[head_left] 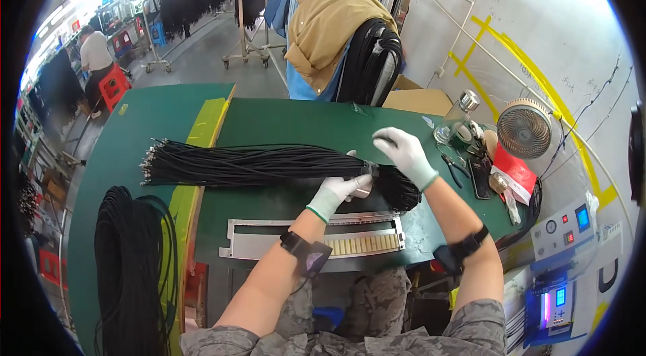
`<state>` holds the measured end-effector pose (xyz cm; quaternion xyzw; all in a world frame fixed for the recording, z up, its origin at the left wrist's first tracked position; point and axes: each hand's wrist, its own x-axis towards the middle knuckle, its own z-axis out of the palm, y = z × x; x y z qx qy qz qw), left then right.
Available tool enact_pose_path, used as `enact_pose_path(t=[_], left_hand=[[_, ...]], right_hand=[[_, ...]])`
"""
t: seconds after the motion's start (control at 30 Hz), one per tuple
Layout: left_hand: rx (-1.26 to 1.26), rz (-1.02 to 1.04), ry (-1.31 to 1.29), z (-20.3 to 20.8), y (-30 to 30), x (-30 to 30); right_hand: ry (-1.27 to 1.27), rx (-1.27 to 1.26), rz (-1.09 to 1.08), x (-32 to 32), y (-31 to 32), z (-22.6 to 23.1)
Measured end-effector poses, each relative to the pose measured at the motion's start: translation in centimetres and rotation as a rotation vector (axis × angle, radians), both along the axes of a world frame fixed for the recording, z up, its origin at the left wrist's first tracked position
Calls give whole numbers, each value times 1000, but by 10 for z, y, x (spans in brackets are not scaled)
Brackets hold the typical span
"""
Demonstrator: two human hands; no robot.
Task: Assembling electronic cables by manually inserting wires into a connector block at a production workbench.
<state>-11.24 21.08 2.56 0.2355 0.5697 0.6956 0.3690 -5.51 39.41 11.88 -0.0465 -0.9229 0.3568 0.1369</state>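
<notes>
A long bundle of thin black cables (269, 164) lies across the green table, with small metal ends fanned out at its left end. Near the bundle's right part a grey band (371, 168) circles it. My left hand (340, 193), in a white glove, is closed around the bundle just left of that band; a fingertip shows on the far side. Something pale shows by its thumb, too small to name. My gloved right hand (402, 153) is raised above the bundle's right end, fingers bent and drawn together. Whatever it may hold is hidden.
A metal tray fixture (252, 245) lies at the table's near edge. A coiled black cable bundle (128, 268) is at the left. At the right are a glass bottle (457, 117), pliers (455, 171), a phone (479, 178) and a fan (524, 128). A clothes-draped rack (336, 26) stands behind.
</notes>
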Motion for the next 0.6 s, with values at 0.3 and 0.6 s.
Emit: enact_pose_path(t=[0.3,0.6], left_hand=[[230,51,-378,-25,15,6],[394,91,-694,-7,12,8]], right_hand=[[297,762,194,67,-52,-37],[569,462,-97,11,-27,-19]])
